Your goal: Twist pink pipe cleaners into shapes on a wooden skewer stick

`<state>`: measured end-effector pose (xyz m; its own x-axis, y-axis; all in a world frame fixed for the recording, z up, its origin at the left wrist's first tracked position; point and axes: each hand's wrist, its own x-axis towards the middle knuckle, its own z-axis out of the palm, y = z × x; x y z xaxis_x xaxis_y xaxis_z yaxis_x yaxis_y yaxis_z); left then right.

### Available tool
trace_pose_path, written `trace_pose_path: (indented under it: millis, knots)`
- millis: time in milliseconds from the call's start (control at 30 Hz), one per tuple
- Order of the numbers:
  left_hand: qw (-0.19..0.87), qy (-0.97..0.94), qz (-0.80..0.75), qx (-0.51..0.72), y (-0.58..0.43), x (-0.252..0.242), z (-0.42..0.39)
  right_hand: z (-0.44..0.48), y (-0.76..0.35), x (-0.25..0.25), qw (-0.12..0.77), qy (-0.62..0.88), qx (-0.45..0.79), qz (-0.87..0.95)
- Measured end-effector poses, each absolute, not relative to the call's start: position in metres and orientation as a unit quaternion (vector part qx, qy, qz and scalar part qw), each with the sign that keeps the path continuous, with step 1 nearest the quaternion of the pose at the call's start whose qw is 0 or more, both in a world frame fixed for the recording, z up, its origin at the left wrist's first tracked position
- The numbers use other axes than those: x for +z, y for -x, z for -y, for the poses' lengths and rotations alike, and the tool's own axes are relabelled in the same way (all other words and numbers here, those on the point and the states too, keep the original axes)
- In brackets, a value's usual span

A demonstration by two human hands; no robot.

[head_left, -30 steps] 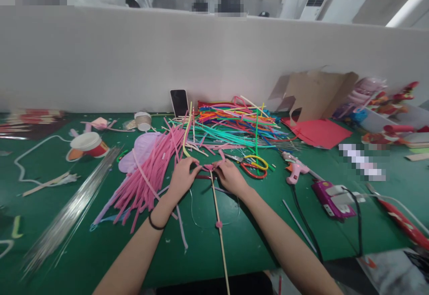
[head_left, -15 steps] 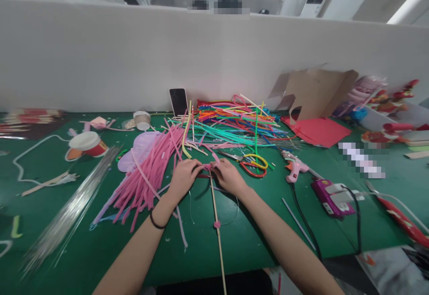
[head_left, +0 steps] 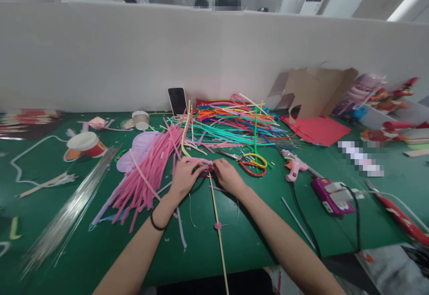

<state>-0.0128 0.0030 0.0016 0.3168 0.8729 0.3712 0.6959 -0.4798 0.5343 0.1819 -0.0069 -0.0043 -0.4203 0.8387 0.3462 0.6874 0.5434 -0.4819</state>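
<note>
Both hands meet at the top of a thin wooden stick (head_left: 221, 252), which slants down toward me and carries a small pink piece (head_left: 217, 226) partway along. My left hand (head_left: 186, 179) is closed, its fingertips pinching at a pink pipe cleaner (head_left: 197, 159) that arches above the fingers. On the other side, my right hand (head_left: 229, 176) is closed on the same pipe cleaner near the stick's tip. The fingers partly hide where pipe cleaner and stick meet. Thin wire curves out on both sides of the stick. Scissors (head_left: 256, 165) with red and yellow handles lie just beyond my right hand.
Pink pipe cleaners (head_left: 150, 174) are heaped left of my hands, multicoloured ones (head_left: 231, 125) behind. Metal wires (head_left: 70, 210) and a paper cup (head_left: 89, 144) lie farther left. To the right are a pink glue gun (head_left: 295, 166) and a purple power strip (head_left: 330, 199) with cords.
The pink pipe cleaner's loose end, earlier upright by my right hand, now arches leftward over my left fingers. Both hands stay at the stick's tip.
</note>
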Motion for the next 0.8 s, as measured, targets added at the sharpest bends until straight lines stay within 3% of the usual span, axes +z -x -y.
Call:
trace_pose_path:
  millis: [400,633,800]
  knots:
    - [0.255,-0.761,-0.489,0.342,0.01,0.012,0.003,0.007,-0.183,-0.004,0.301,0.465,0.164,0.817]
    - [0.269,-0.762,-0.462,0.365,0.007,0.01,0.001,0.009,-0.18,-0.003,0.38,0.423,0.169,0.805]
    - [0.324,-0.748,-0.468,0.341,0.005,0.013,0.003,0.008,-0.178,-0.007,0.375,0.436,0.197,0.794]
